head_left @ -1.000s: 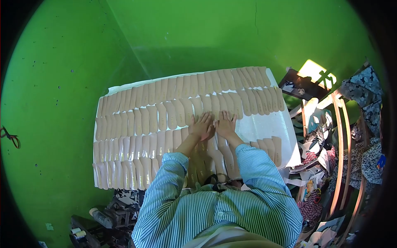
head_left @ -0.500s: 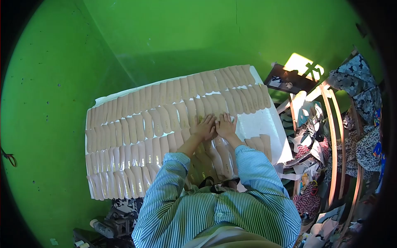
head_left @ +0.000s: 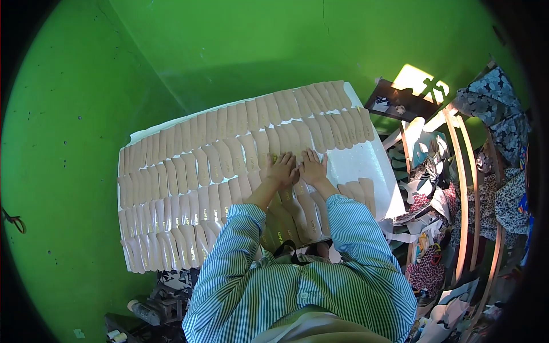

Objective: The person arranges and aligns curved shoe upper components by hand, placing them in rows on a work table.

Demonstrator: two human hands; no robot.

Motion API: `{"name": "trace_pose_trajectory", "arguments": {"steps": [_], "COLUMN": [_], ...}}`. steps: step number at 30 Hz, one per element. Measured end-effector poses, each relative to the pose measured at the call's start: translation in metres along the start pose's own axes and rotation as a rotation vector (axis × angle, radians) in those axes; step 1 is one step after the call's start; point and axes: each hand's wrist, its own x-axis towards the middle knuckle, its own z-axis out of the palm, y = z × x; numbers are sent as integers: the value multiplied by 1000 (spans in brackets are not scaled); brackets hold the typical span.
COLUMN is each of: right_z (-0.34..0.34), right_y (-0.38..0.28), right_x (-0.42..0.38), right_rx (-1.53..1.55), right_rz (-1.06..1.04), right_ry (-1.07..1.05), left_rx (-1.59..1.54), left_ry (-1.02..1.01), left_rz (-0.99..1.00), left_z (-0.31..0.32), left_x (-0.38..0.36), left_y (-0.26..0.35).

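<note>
Rows of beige insole-shaped pieces [head_left: 227, 157] with gold lettering lie side by side on a white board [head_left: 350, 171]. My left hand [head_left: 281, 170] rests palm down, fingers spread, on pieces near the board's middle. Right beside it, my right hand [head_left: 313, 170] lies flat with its fingers stretched out, at the edge of the bare white patch. Neither hand is wrapped round anything. Darker pieces [head_left: 280, 220] lie below the hands, near my body. A few more pieces [head_left: 366, 191] stand out at the lower right of the board.
Green walls [head_left: 229, 40] rise behind and left of the board. At the right are a dark tray [head_left: 400, 103], wooden rails [head_left: 457, 188] and heaped fabric scraps [head_left: 426, 268]. A clear bottle [head_left: 144, 312] lies at the lower left.
The view has shifted slightly. Both hands stay flat on the pieces side by side, with hardly any movement over the board.
</note>
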Motion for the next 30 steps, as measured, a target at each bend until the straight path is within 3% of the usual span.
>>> {"name": "trace_pose_trajectory", "arguments": {"steps": [9,21,27,30], "right_z": [-20,-16,-15,-15], "right_y": [19,63,64,59], "right_x": [-3,-4,-4,-7], "right_rx": [73,-21,-29,-16], "right_rz": [29,-100,-129,-176], "right_ry": [73,-2,56,103], "left_rx": [-38,22,8,-100], "left_ry": [104,-10,159,209], "left_rz": [20,-43,-65,-205], "left_z": [-11,2,1,-14], "left_x": [14,37,30,22], "left_y": [20,52,46,36]}}
